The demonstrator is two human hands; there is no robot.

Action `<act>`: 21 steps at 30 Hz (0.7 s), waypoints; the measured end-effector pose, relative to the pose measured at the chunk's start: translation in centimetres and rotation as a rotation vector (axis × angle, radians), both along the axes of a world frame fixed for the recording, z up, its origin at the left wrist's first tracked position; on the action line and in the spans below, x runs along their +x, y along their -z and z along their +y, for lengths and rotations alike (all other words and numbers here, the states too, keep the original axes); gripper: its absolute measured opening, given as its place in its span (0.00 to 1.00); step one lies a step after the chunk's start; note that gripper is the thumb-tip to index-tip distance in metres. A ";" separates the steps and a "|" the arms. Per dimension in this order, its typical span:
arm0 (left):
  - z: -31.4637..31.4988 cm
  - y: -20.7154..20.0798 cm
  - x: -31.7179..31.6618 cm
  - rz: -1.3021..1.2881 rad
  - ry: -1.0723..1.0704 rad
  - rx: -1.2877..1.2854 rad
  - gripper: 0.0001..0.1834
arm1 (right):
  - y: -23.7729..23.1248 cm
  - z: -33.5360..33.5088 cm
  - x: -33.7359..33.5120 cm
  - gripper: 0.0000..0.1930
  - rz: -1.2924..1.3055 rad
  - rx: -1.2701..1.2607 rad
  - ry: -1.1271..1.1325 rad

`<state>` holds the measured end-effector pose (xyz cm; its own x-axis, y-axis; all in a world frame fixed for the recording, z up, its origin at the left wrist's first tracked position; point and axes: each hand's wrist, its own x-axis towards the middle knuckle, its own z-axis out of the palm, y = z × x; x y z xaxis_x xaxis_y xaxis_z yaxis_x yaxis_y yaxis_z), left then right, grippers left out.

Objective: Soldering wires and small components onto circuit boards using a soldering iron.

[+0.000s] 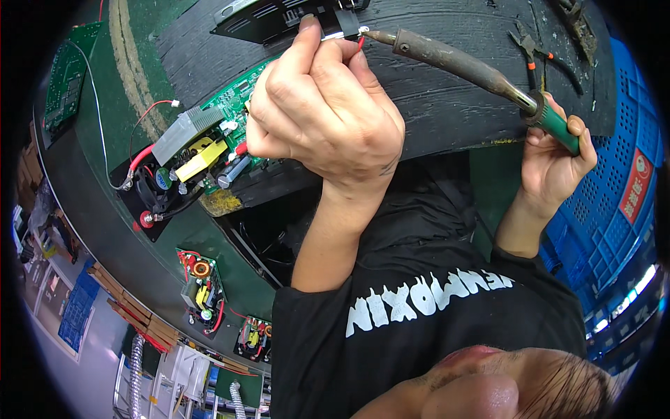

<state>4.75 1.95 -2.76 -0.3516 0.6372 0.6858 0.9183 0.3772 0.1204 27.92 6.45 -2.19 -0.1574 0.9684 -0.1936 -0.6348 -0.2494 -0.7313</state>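
My left hand [331, 115] is closed, thumb and fingers pinching a short red wire [361, 44] beside a black slotted metal panel [251, 21]. In my right hand [555, 164] is the green handle of a soldering iron [460, 66]. Its tip points left and meets a small whitish terminal just above the red wire; whether solder is melting there is too small to tell. Partly hidden under my left hand lies a green circuit board [234, 94], with a grey heat sink [185, 133], yellow parts and a black fan [157, 185] at its left end.
Pliers with orange and black handles [534, 52] lie on the black board at the upper right. A blue perforated crate [621, 105] stands at the right. Another green circuit board [73, 77] is at the far left; smaller assemblies [202, 290] sit on the green bench below.
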 end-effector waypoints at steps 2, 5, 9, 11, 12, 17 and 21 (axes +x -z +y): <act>0.1 0.0 0.1 -0.008 0.003 0.002 0.06 | -0.1 0.0 0.1 0.15 -0.009 -0.002 0.022; 0.2 0.0 0.2 -0.015 0.007 0.003 0.06 | -0.2 0.0 0.7 0.13 -0.057 0.006 0.000; 0.1 0.0 0.2 -0.014 0.005 0.003 0.06 | -0.1 0.1 0.9 0.13 -0.047 0.008 -0.006; 0.0 0.0 0.1 -0.026 0.006 0.004 0.06 | 0.1 0.0 0.9 0.12 -0.024 -0.016 -0.005; -0.1 0.0 0.0 -0.020 0.002 0.000 0.06 | 0.2 0.0 0.7 0.12 -0.018 -0.020 -0.009; 0.1 0.0 0.2 -0.032 0.012 0.006 0.05 | 0.0 0.1 0.8 0.15 -0.037 -0.016 0.021; 0.1 -0.1 0.2 -0.026 0.009 0.003 0.05 | 0.1 0.1 1.0 0.12 -0.013 -0.021 0.006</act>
<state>4.90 2.04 -2.70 -0.3641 0.6382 0.6784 0.9180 0.3688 0.1458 28.90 6.59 -2.29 -0.1485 0.9650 -0.2163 -0.6266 -0.2610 -0.7344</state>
